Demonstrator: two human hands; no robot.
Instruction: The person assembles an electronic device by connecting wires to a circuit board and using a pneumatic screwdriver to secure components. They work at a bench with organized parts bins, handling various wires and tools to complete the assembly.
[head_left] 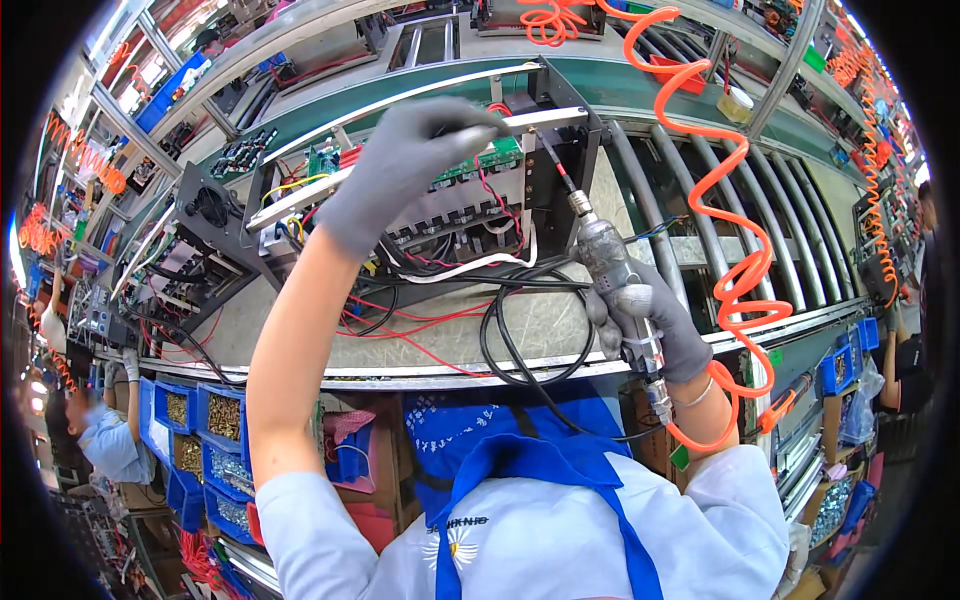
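My right hand (665,325), in a grey glove, is wrapped round a pneumatic screwdriver (605,250). Its long bit (556,165) points up and left, the tip at the right end of a light metal bar (545,121). Above the same bar, my left hand (405,165), gloved too, has its fingers drawn together near the bit tip; whatever they pinch is hidden. The bar runs along the top of an open black metal chassis (562,190). Inside the chassis are a green circuit board (490,160) and coloured wires.
An orange coiled air hose (735,190) hangs at the right and joins the screwdriver. Steel rollers (760,210) lie right of the chassis. Black cables (500,345) loop over the bench front. Blue screw bins (222,415) stand at lower left; a second chassis (185,260) sits at left.
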